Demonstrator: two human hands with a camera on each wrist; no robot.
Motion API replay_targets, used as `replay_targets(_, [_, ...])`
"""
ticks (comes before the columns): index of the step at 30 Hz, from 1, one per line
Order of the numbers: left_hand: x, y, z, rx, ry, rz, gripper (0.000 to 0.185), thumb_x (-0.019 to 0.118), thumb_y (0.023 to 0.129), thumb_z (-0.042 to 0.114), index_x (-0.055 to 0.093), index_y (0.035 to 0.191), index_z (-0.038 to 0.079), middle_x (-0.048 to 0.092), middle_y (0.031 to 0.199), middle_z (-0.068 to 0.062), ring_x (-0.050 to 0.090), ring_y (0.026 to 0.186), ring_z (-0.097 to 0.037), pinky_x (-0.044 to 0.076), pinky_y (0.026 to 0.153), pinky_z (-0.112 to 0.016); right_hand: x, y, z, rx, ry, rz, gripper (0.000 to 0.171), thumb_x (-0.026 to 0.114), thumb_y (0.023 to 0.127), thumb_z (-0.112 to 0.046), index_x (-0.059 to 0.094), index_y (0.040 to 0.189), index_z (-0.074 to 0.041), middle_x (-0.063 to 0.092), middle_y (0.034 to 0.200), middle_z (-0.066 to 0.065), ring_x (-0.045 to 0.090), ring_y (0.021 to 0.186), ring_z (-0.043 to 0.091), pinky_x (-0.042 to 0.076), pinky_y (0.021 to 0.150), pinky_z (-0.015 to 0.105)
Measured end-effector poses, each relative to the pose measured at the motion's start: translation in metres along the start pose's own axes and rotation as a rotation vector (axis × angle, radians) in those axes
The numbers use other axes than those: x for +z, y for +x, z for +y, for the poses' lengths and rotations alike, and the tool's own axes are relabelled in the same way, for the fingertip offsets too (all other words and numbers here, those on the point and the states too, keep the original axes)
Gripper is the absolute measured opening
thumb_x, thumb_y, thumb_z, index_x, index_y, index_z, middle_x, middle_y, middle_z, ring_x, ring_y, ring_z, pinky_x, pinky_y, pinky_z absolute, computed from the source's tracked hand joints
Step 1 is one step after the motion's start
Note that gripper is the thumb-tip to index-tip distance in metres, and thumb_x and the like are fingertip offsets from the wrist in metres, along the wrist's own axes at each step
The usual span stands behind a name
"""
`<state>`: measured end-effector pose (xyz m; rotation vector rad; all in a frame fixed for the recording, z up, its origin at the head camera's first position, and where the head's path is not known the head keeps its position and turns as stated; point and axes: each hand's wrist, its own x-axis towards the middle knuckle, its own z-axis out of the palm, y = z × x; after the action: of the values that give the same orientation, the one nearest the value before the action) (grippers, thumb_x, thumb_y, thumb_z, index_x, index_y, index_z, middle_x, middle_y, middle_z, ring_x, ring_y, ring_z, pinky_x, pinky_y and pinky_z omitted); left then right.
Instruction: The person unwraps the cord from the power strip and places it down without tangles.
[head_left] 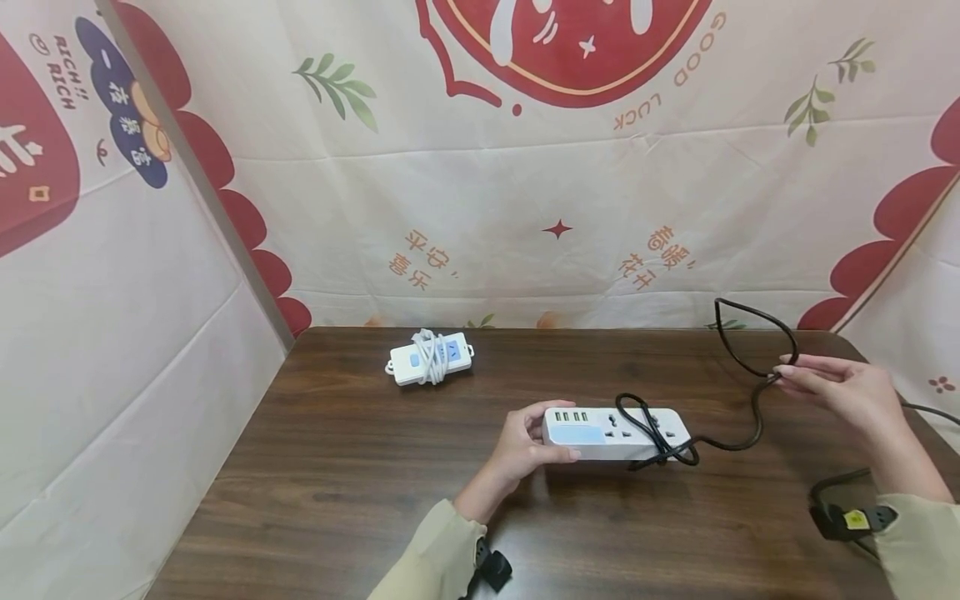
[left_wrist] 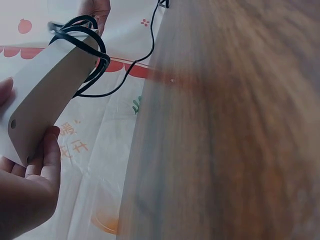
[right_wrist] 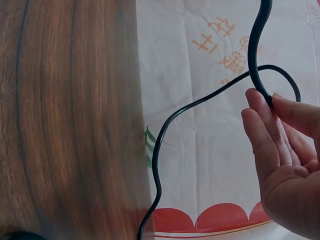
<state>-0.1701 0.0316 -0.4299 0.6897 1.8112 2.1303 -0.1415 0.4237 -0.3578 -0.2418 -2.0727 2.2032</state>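
Note:
A white power strip (head_left: 577,436) with a light blue panel is held at its left end by my left hand (head_left: 517,442), thumb in front and fingers behind. The left wrist view shows the strip's pale underside (left_wrist: 50,82) raised above the table. Black cord is looped around the strip's right part. Off to the right, my right hand (head_left: 840,387) pinches the black cord (right_wrist: 254,50) between thumb and fingertips. A loose loop stands up beyond those fingers, and a slack length runs back to the strip.
A smaller white power strip (head_left: 407,367), wrapped in its own white cord, lies at the back left of the brown wooden table (head_left: 337,467). Printed cloth (head_left: 495,200) hangs behind and at the sides. A black wrist device (head_left: 840,521) sits by the right sleeve.

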Motion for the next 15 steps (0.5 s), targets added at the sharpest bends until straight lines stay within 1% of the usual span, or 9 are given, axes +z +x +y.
replay_targets(6, [0.000,0.001,0.001,0.002,-0.006,0.005,0.055,0.071,0.064,-0.012,0.056,0.117,-0.004,0.063,0.107,-0.020,0.062,0.082,-0.008,0.050,0.069,-0.020,-0.004,-0.002,0.003,0.024,-0.005,0.015,0.019,0.066,0.081,-0.005,0.069,0.076,-0.023,0.069,0.071,-0.006,0.067,0.064,0.011,0.052,0.056,0.021])
replay_targets(8, [0.000,0.000,0.003,-0.001,-0.012,0.010,0.055,0.071,0.064,-0.012,0.057,0.117,-0.004,0.063,0.107,-0.020,0.062,0.082,-0.008,0.050,0.070,-0.021,-0.006,-0.003,0.005,0.023,0.018,0.008,0.020,0.065,0.081,-0.003,0.070,0.075,-0.021,0.069,0.072,-0.004,0.067,0.064,0.011,0.052,0.055,0.023])
replay_targets(13, [-0.001,0.000,0.003,-0.008,-0.025,0.021,0.054,0.071,0.064,-0.012,0.057,0.116,-0.004,0.063,0.106,-0.019,0.062,0.082,-0.009,0.050,0.070,-0.021,-0.012,-0.005,0.009,0.026,0.011,-0.007,0.023,0.063,0.083,-0.001,0.070,0.075,-0.022,0.069,0.070,-0.002,0.067,0.064,0.012,0.052,0.056,0.024])
replay_targets(15, [-0.001,0.000,0.003,-0.007,-0.026,0.023,0.054,0.070,0.064,-0.012,0.057,0.116,-0.004,0.063,0.106,-0.019,0.062,0.082,-0.009,0.051,0.070,-0.022,-0.015,-0.007,0.010,0.037,-0.026,-0.007,0.024,0.063,0.083,-0.003,0.070,0.076,-0.024,0.069,0.070,-0.002,0.067,0.064,0.011,0.052,0.056,0.022])
